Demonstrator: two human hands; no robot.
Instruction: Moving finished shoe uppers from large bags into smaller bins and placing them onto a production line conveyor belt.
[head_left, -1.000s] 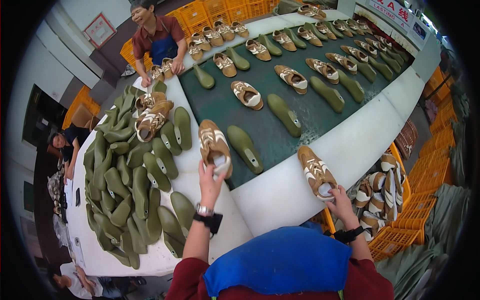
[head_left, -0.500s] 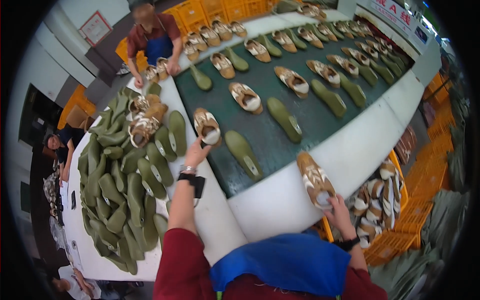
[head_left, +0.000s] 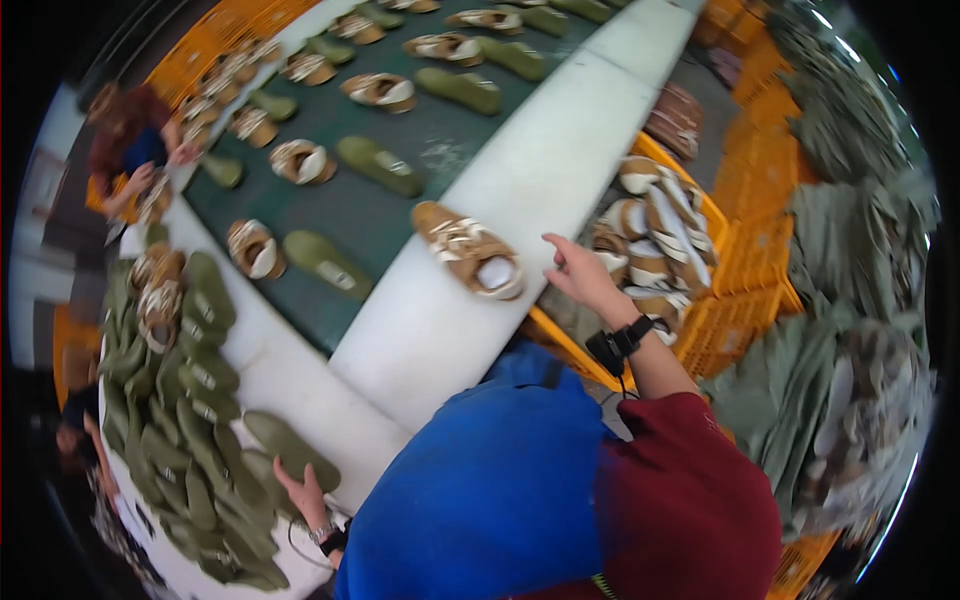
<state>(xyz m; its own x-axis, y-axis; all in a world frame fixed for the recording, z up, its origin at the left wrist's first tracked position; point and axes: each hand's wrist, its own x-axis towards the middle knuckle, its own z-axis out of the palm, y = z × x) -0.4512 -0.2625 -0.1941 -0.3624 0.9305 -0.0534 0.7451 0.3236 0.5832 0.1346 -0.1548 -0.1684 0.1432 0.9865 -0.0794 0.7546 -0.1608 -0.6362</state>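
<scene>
My left hand (head_left: 305, 497) is at the near end of a pile of green shoe lasts (head_left: 185, 440), thumb and forefinger apart. Its fingertips are against or just over a last (head_left: 290, 448) at the pile's edge; I cannot tell whether they touch. My right hand (head_left: 587, 277), open with the forefinger stretched out, is in the air between the white ledge and an orange crate of shoes. Beside it, on the ledge, lies a brown-and-white lace-up shoe (head_left: 470, 252), apart from my fingers.
A green conveyor belt (head_left: 300, 205) carries rows of shoes paired with green lasts. Brown-and-white shoes (head_left: 655, 235) fill an orange crate (head_left: 718, 225) at my right. Grey-green sheeting (head_left: 850, 240) hangs farther right. A co-worker (head_left: 130, 140) handles shoes at the belt's far left.
My right hand has let go of the shoe on the ledge. My left hand has left a shoe on the belt and come back to the lasts. The view has swung right.
</scene>
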